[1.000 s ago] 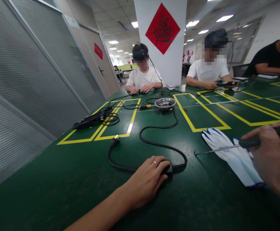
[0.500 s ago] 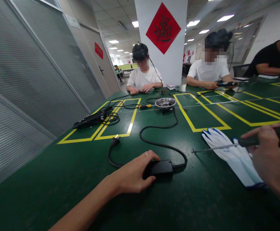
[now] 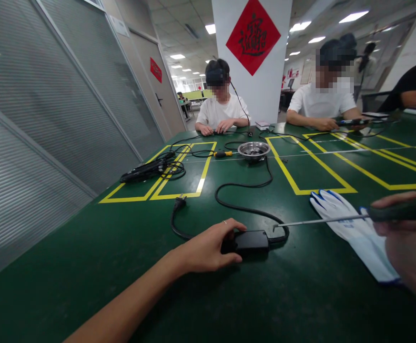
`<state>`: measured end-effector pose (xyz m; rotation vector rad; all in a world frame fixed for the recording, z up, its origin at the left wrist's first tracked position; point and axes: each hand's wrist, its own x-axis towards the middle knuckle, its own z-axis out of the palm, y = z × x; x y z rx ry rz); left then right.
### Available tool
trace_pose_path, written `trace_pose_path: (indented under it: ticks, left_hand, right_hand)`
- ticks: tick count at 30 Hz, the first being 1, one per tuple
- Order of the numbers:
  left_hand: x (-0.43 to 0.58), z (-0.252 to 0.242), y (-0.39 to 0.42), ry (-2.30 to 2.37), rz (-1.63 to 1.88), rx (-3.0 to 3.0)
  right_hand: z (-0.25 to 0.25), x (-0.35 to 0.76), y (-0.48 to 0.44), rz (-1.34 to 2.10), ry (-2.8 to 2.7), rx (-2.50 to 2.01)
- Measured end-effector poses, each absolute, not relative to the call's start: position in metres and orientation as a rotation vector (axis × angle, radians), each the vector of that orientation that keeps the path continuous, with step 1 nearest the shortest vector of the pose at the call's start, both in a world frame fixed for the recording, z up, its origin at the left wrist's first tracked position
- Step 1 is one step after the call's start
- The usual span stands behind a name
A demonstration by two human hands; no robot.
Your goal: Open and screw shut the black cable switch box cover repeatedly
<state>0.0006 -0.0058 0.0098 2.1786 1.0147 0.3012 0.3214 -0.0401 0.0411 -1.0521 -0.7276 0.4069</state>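
My left hand (image 3: 213, 247) is closed around the left end of a black power adapter (image 3: 252, 241) lying on the green table. From the adapter a short cord leads to a two-pin plug (image 3: 180, 202), and a longer black cable (image 3: 241, 207) curves away behind it. On the right, my right hand (image 3: 410, 238) grips the dark handle of a screwdriver (image 3: 395, 212). Its long shaft points left, and a small dark piece shows at the tip, just right of the adapter. A white work glove with blue trim (image 3: 350, 238) lies under the shaft.
A steel bowl (image 3: 254, 144) with dark contents stands further back, beside a yellow-and-black screwdriver (image 3: 223, 154). Bundled black cables (image 3: 145, 171) lie at the left. Yellow tape (image 3: 293, 183) marks the table (image 3: 136, 252). Several people sit across it, their hands on objects.
The screwdriver tip has come left relative to the adapter and now sits close to its cable end. My left hand keeps its hold on the adapter. The whole view has shifted slightly.
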Motion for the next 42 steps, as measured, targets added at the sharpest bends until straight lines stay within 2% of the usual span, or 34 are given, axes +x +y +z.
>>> trace_pose_path:
  ticks: [13,36,42]
  left_hand:
    - [-0.008,0.013,-0.002,0.931,0.231,2.063]
    - [-0.006,0.008,0.002,0.862,0.329,2.037]
    - [-0.003,0.006,0.001,0.900,0.357,2.066]
  right_hand:
    - [0.009,0.292,-0.048,0.693,-0.874,-1.108]
    - [0.008,0.286,-0.061,0.697,-0.995,-1.173]
    - [0.006,0.291,-0.057,0.621,-0.911,-1.008]
